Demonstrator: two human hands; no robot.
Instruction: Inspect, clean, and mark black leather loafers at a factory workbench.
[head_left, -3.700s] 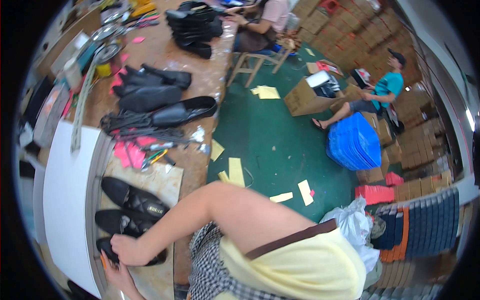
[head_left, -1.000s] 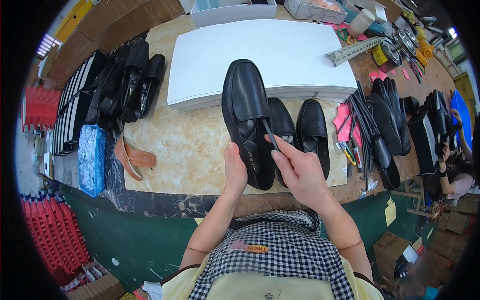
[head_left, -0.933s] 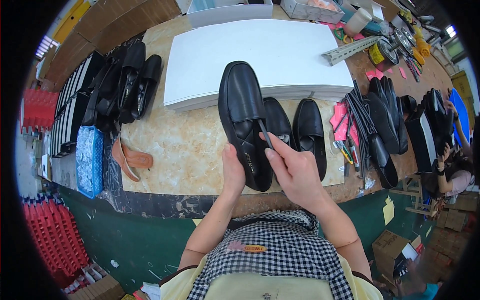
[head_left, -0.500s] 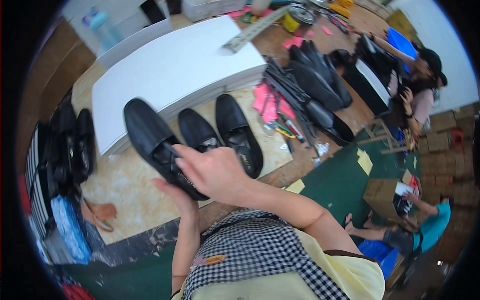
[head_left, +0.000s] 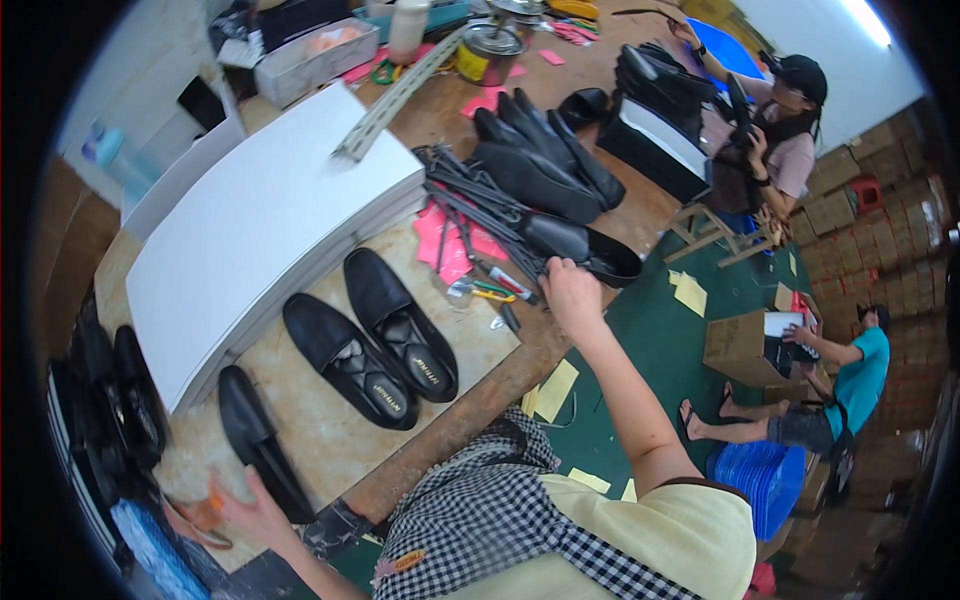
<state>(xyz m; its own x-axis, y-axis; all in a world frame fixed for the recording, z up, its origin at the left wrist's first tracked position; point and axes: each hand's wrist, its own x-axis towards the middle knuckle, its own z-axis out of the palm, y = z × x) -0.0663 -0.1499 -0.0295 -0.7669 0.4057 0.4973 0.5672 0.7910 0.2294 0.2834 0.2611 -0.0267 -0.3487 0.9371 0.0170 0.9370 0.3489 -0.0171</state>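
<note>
A black loafer (head_left: 262, 440) lies at the near left of the table. Beside its heel end is my left hand (head_left: 255, 512), fingers spread, one of them against or very close to the shoe's side. To the right, two more black loafers (head_left: 350, 360) lie side by side, toes pointing away. My right hand (head_left: 575, 298) is stretched out to the right, its fingers pinched together by the pile of thin black strips (head_left: 490, 215) and a black shoe (head_left: 575, 245). What these fingers hold, if anything, is hidden.
A stack of white sheets (head_left: 270, 230) bears a perforated metal bar (head_left: 400, 95). Pink scraps (head_left: 445, 240) and small tools (head_left: 495, 288) lie near the strips. More black shoes (head_left: 535, 160) stand beyond. Co-workers (head_left: 785, 130) are at the right. A brown strap-like piece (head_left: 200, 520) lies near left.
The loafer that both hands held now lies on the table at the left, released by my right hand. My right hand has moved right to the strips. The view has turned rightward.
</note>
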